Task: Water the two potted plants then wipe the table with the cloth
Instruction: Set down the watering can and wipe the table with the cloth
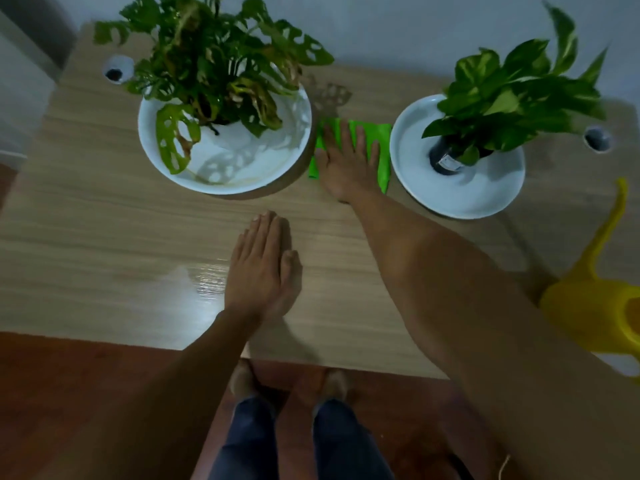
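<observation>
Right hand [346,161] flat, fingers spread, pressing green cloth [382,152] between two plant dishes. Bare table [121,244] lies nearer person, so pull cloth back. Left hand [261,268] open, flat on table.

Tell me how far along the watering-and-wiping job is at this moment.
Watering looks finished: the yellow watering can stands aside at the table's right edge. Wiping is in hand: the right hand presses flat on the green cloth between the saucers; the left hand rests flat. Most of the tabletop remains.

Bright green cloth [349,150], yellow watering can [588,306], white saucers [225,181] (wood-grain table [104,237]).
</observation>
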{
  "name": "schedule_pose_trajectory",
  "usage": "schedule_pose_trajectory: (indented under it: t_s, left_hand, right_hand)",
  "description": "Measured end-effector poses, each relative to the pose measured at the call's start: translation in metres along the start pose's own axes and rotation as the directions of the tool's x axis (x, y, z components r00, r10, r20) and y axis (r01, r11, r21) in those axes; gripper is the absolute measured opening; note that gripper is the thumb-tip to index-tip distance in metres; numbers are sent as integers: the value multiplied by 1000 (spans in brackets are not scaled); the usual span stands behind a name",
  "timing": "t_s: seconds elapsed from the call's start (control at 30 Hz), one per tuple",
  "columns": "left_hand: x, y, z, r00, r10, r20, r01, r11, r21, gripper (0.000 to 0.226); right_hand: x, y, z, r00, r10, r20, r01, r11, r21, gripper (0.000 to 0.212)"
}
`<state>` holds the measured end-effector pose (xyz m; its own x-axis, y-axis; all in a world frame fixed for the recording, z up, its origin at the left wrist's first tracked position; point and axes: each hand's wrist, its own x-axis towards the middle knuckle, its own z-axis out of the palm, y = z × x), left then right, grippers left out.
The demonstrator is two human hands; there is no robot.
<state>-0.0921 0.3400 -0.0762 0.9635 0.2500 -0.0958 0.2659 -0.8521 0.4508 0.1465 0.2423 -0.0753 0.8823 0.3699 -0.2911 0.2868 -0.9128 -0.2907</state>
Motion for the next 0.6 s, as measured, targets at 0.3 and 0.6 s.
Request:
schedule_pose_trajectory:
  t_s: [0.3,0.6]
  left_hand:
    - [3,48,25,999,-34,-27,36,997,65,62]
    - [17,122,52,984,167,57,-169,984,50,64]
  right_hand:
    - [-106,58,20,976,-215,40,219,964,-150,61]
    - [-201,183,15,999,-21,-40,15,988,-152,59]
